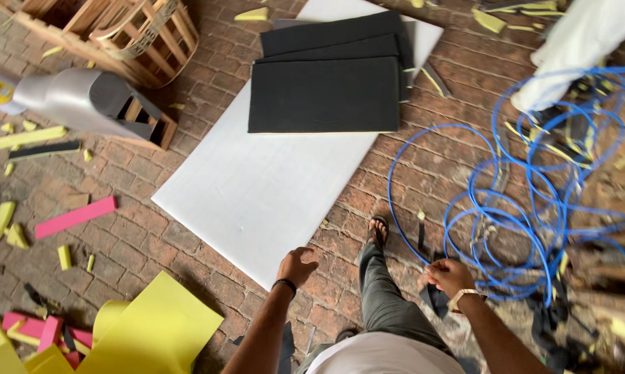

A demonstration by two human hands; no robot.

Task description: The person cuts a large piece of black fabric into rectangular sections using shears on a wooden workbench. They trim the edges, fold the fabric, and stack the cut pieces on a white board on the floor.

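While the red brick floor [153,228] is littered with yellow foam offcuts [153,325], both the left hand [297,265] and the right hand [450,275] are held loosely curled, empty, near a large white foam sheet [257,187].

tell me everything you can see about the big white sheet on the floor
The white sheet is a large flat rectangle, smooth and matte, looking like foam or board. It lies flat on the brick floor, turned at an angle to the view. A stack of black foam panels rests on its far end. Its near corner lies just beyond the left hand, which hovers close to the edge; contact cannot be told. Its surface looks clean and unmarked.
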